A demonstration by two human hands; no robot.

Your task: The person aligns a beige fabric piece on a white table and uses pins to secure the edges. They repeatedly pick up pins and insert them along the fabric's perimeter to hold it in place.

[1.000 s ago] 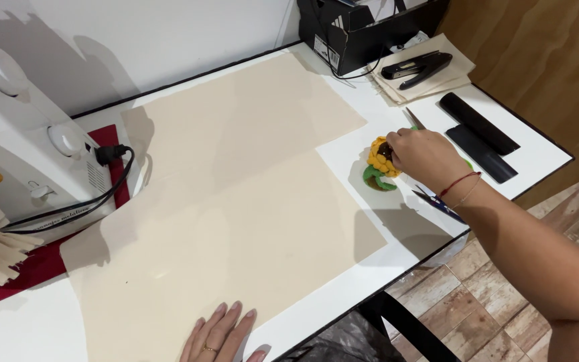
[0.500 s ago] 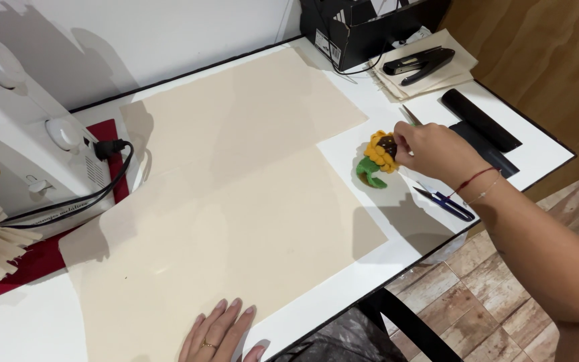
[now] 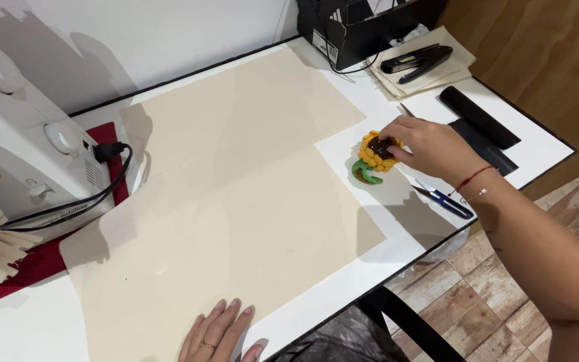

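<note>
— What is the right hand [image 3: 430, 144] doing?

— It reaches across the white table [image 3: 370, 281] and pinches a small sunflower pincushion [image 3: 375, 153] with its fingertips [image 3: 391, 149] closed on the dark centre. The pincushion sits on the bare table just beside the right edge of the beige cloth [image 3: 236, 201], its green leaf pointing toward the cloth.

— And the left hand [image 3: 219, 333]?

— Flat and open, fingers spread, pressing on the near edge of the cloth. It grips nothing.

— What lies around?

— Small blue snips [image 3: 445, 200] just beside the right wrist, a black stapler [image 3: 417, 62] on folded cloth farther back, and a white sewing machine [image 3: 21, 141] at the left.
</note>
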